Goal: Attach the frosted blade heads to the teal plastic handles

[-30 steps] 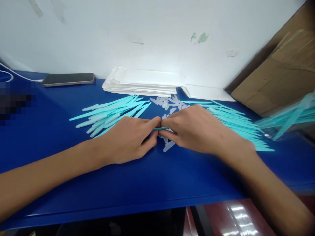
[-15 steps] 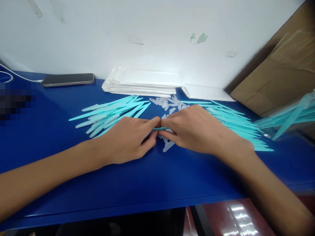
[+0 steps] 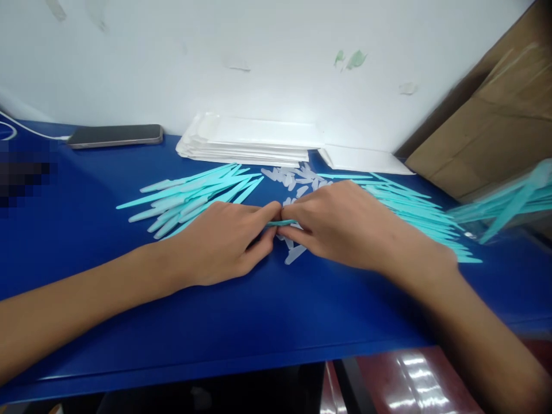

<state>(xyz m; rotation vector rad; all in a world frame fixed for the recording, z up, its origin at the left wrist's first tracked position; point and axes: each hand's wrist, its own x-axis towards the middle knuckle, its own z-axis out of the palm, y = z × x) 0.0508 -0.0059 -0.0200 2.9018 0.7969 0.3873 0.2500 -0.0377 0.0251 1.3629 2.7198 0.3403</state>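
head view: both my hands are drawn together above the worktop point(image 3: 241, 328), fingertips nearly meeting. my left hand point(image 3: 226, 241) and right hand point(image 3: 347, 227) are each pinched on one thin teal strip point(image 3: 286, 222), which lies level between them, just above and in front of the loose translucent sleeves point(image 3: 296, 253).

i'd judge the strip to be very light, a slim bit of plastic, stiff along its length but likely to flex or snap if i bent it hard. its face looks smooth, so it could slide or twist in a loose grip; a thumb-and-finger pinch close to the middle, one from each side, suits it better than a fist. squeezing hard shouldn't be needed.

as for looks, only a short, narrow teal length shows; the ends are hidden by my fingers, and i can't tell whether a sleeve sits on it. similar strips lie in the left pile point(image 3: 202, 187), some with pale, cloudy covers on their blunt ends, and in the right pile point(image 3: 426, 221), slim and tapering to points.
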